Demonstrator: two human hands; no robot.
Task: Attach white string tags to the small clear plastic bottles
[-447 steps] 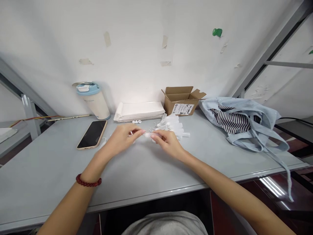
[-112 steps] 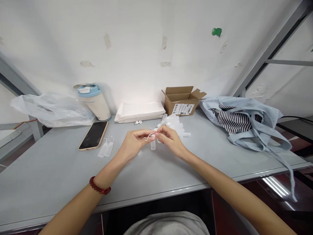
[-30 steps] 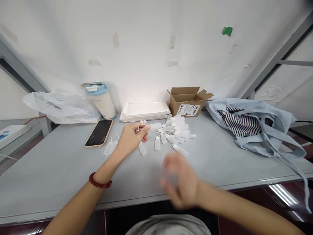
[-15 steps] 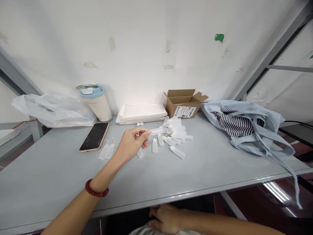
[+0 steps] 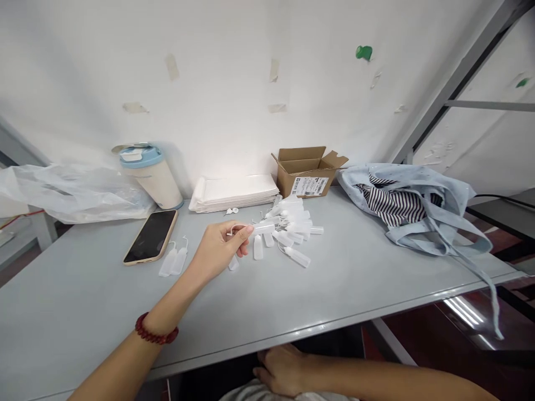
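Note:
Between the thumb and fingers of my left hand (image 5: 223,245) is a small translucent plastic squeeze bottle (image 5: 264,228). It lies nearly level, its body pointing right and its thin curved spout by my fingers. Just beyond it, a pile of similar bottles (image 5: 292,214) is spread on the grey table. Two more such bottles (image 5: 179,260) lie left of my wrist, and another (image 5: 233,263) is partly under my hand. My right hand (image 5: 282,367) rests on my lap below the table edge, loosely curled with thumb and finger apart, nothing visible in it.
A phone (image 5: 151,236), a tumbler (image 5: 156,181) and a plastic bag (image 5: 79,192) are at the left. Small white caps (image 5: 232,211) lie before a stack of white envelopes (image 5: 234,192). An open cardboard box (image 5: 307,181) stands behind the pile; a blue cloth bag (image 5: 401,206) is at the right.
The whole view has shifted a little, so things on the table appear farther left. My left hand keeps its hold on the squeeze bottle. My right hand stays on my lap.

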